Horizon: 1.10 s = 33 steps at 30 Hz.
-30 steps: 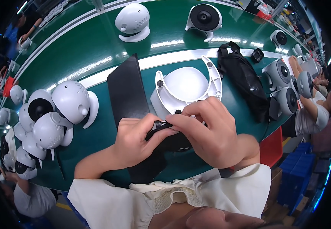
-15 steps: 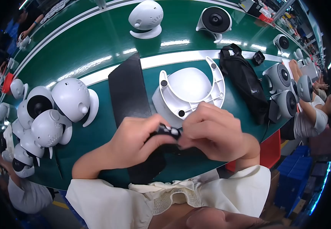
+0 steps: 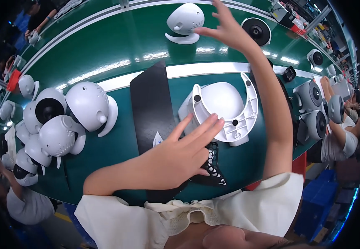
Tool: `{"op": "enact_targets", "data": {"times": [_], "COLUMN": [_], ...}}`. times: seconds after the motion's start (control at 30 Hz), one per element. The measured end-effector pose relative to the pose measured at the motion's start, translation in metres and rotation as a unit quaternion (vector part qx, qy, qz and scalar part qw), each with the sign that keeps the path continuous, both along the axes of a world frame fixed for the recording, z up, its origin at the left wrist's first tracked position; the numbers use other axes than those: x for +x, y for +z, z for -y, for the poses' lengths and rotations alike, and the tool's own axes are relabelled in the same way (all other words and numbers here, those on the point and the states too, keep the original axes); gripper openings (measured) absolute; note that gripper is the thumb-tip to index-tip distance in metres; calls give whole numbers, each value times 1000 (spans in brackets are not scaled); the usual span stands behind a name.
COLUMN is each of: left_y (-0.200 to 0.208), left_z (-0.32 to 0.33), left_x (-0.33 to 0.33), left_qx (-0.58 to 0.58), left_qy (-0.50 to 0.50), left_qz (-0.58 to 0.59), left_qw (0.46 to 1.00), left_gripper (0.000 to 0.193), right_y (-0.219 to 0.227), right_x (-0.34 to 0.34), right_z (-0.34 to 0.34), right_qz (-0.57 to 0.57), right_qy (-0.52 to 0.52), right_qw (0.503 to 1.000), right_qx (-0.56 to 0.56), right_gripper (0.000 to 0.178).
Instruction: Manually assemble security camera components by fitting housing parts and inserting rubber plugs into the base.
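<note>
spotted piece [image 3: 215,165], left hand [image 3: 178,162] pinching it, right hand [image 3: 229,30] wide, could slip off the bench's [image 3: 111,155] near edge if loosened.

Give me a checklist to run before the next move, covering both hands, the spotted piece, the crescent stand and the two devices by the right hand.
1. Right hand free: ok, fingers spread, nothing seen in it.
2. Right hand touching the white rounded device: cannot tell; the thumb overlaps its edge.
3. Left hand gripping the spotted black piece: cannot tell; its grip is hidden.
4. Crescent stand ribbed side showing: ok.
5. Black-faced device in full view: not ok; the right arm covers part.
</note>
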<state>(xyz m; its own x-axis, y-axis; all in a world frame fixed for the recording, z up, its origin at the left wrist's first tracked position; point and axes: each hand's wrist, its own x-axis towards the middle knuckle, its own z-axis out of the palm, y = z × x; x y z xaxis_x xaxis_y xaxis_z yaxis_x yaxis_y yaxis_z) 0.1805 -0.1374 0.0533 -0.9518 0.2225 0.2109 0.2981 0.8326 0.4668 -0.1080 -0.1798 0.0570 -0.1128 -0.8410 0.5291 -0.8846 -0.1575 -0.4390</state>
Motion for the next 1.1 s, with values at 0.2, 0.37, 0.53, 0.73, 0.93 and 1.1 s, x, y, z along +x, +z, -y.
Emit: {"op": "enact_targets", "data": {"times": [0.2, 0.37, 0.53, 0.73, 0.93, 1.1], "left_y": [-6, -15, -13, -15, -12, -12], "left_z": [-2, 0, 5, 3, 2, 4], "left_x": [0, 1, 0, -2, -2, -2], "left_qx": [-28, 5, 1, -7, -14, 4], "left_qy": [-11, -4, -8, -5, -29, -32], "left_qz": [-30, -54, -53, -53, -53, -33], "left_qw": [999, 999, 999, 999, 998, 999], "left_gripper": [31, 32, 32, 32, 33, 32], "right_y": [-73, -79, -74, -51, -43, -44], "right_x": [-57, -58, -73, -66, -80, -90], "right_z": [105, 103, 92, 104, 89, 58], "right_qz": [-150, -139, -88, 215, 330, 471], "right_qy": [-76, -92, -115, -277, -300, -198], "right_qw": [985, 981, 986, 936, 889, 859], "right_qx": [-34, -97, -79, 11, 100, 45], "right_gripper": [126, 113, 115, 131, 132, 127]}}
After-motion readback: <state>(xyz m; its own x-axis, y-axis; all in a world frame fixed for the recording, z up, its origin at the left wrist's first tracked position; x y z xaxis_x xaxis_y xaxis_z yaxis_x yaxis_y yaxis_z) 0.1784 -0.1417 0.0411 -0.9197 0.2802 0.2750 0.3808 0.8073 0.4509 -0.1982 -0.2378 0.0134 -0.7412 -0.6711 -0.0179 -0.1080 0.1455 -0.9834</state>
